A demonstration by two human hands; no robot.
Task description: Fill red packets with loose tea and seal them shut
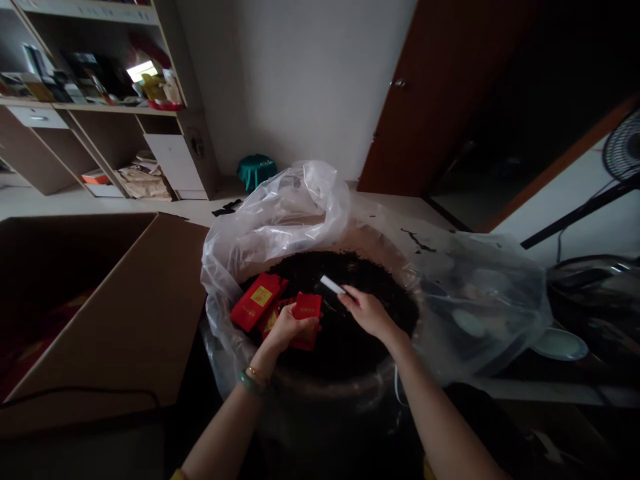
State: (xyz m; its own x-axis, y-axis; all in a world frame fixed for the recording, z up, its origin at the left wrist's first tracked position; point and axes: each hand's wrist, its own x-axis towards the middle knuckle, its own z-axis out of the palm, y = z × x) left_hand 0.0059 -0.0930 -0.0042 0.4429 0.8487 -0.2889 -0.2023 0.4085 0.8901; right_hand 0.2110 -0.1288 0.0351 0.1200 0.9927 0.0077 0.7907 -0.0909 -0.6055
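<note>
A wide round container lined with a clear plastic bag point(310, 200) holds dark, loose leaf-like material point(350, 347), which resembles tea. My left hand point(286, 328) is closed on a small red packet point(308, 307) with faint gold print, above the left part of the dark material. More red packets point(255, 303) with yellow labels lie beside it on the material, at the container's left. My right hand point(369, 312) grips a slim tool with a white end point(331, 285), which points up and left over the material. The tool's exact kind is unclear, as the fingers cover part of it.
An open cardboard box point(135, 300) stands at the left with red items inside. Loose plastic sheeting point(480, 300) spreads to the right, near a pale dish point(560, 344). Behind are a shelf desk point(195, 147), a green-covered stool point(257, 172), a brown door point(425, 100) and a fan point(623, 147).
</note>
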